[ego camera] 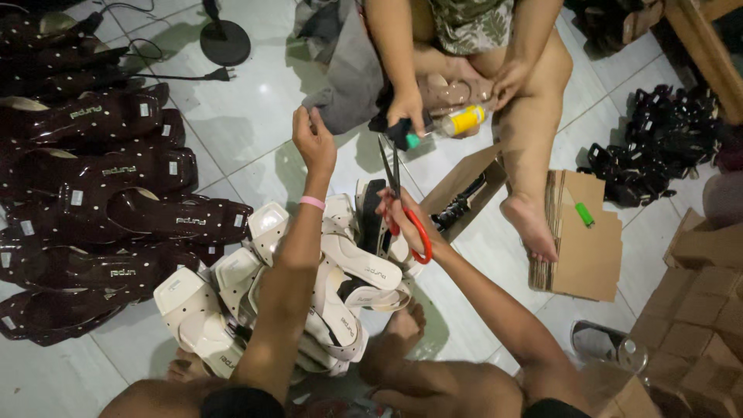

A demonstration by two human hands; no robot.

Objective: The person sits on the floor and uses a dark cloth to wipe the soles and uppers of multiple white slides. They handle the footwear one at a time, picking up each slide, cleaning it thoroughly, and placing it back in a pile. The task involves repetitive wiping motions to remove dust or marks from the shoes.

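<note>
— Nearest us, that heap of cream sandals (309, 294) on the tiled floor (232, 131), right between the person's arms. Dark maroon sandals (101, 201) lie in rows to the left.

— And the hands?

— Right hand (398, 217) is closed through the red handles of the scissors (398, 193), blades pointing up and slightly parted. Left hand (312, 139) is raised, fingertips pinched together; I can't tell on what.

— How do the scissors handle?

— Light, stiff, sharp, I'd judge; hold them by the loops.

— Anything else?

— Across sits another person, one hand (406, 108) on a dark object, beside a clear bottle with a yellow label (460, 120). Flattened cardboard (580, 240) carries a small green lighter (584, 214).
</note>
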